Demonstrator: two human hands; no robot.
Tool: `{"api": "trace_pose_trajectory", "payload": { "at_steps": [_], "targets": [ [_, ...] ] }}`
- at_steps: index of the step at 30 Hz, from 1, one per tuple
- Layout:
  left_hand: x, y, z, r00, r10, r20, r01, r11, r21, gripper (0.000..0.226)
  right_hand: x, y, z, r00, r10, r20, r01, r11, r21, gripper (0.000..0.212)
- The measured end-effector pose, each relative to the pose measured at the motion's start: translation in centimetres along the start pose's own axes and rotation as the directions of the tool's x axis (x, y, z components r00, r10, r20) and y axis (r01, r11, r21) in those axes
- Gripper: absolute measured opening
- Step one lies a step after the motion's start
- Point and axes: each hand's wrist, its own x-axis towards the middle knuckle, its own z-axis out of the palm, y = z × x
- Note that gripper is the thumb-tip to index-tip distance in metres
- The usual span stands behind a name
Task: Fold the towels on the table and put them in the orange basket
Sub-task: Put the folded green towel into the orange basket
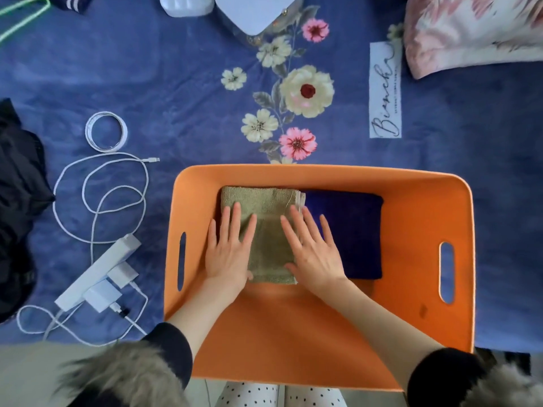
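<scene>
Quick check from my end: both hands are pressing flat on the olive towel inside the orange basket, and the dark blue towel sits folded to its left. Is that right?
Not quite. The head view shows the dark blue towel folded to the right of the olive towel, not its left. The rest holds: the left hand and right hand press flat on the olive towel inside the orange basket.
</scene>
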Motion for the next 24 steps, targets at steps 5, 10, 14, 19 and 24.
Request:
{"api": "trace_pose_trajectory", "payload": {
  "at_steps": [5, 10, 14, 19, 24],
  "targets": [
    [2.9, -1.2, 0.4, 0.999, -0.033, 0.005, 0.032, 0.995, 0.099, 0.140, 3.1, 2.2, 1.2, 0.989, -0.052, 0.137, 0.081, 0.974, -0.214, 0.116],
    [4.5, -1.3, 1.1, 0.998, -0.032, 0.058, 0.023, 0.990, 0.137, 0.141, 4.3, 3.5, 2.3, 0.988, -0.062, 0.144, 0.091, 0.975, -0.201, 0.115],
    [4.4, -1.2, 0.7, 0.997, -0.032, 0.068, 0.023, 0.992, 0.123, 0.139, 4.3, 3.3, 2.2, 0.987, -0.058, 0.150, 0.090, 0.973, -0.211, 0.115],
    [2.4, -1.4, -0.9, 0.999, 0.042, -0.001, -0.042, 0.999, -0.006, 0.116, 2.4, 1.7, 0.2, 0.983, 0.027, 0.182, -0.032, 0.999, 0.025, 0.101],
    [-0.3, -1.6, -4.1, 0.991, 0.124, -0.058, -0.132, 0.979, -0.153, 0.087, -2.4, 1.1, -3.2, 0.972, 0.192, 0.136, -0.217, 0.955, 0.200, 0.087]
  ]
}}
